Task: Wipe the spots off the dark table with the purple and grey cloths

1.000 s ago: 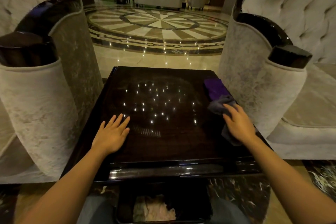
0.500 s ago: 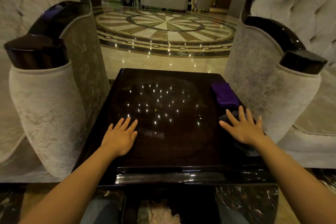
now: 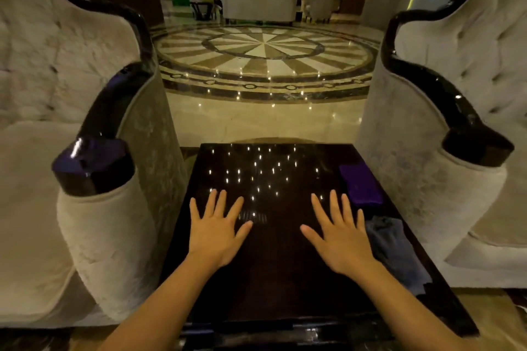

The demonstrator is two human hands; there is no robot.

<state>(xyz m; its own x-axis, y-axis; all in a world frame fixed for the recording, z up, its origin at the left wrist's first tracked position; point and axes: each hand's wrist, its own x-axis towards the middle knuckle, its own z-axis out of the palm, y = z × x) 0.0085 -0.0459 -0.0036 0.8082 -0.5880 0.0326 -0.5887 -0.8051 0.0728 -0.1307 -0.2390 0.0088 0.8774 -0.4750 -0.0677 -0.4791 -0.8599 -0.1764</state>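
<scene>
— Where are the cloths?
— Folded purple cloth (image 3: 360, 184) right of centre, crumpled grey cloth (image 3: 395, 251) lower right, both on the glossy dark table (image 3: 271, 288).
— The hands?
— Left hand (image 3: 218, 232) and right hand (image 3: 340, 238): fingers spread flat, holding nothing.

Bare forearms, no sleeves (no rings either), spread fingers (image 3: 212, 202).

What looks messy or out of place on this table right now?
Only the grey cloth: it lies crumpled along the table's right edge, while the purple cloth sits neatly folded beyond it. Both hands, left and right, lie flat and empty.
</scene>
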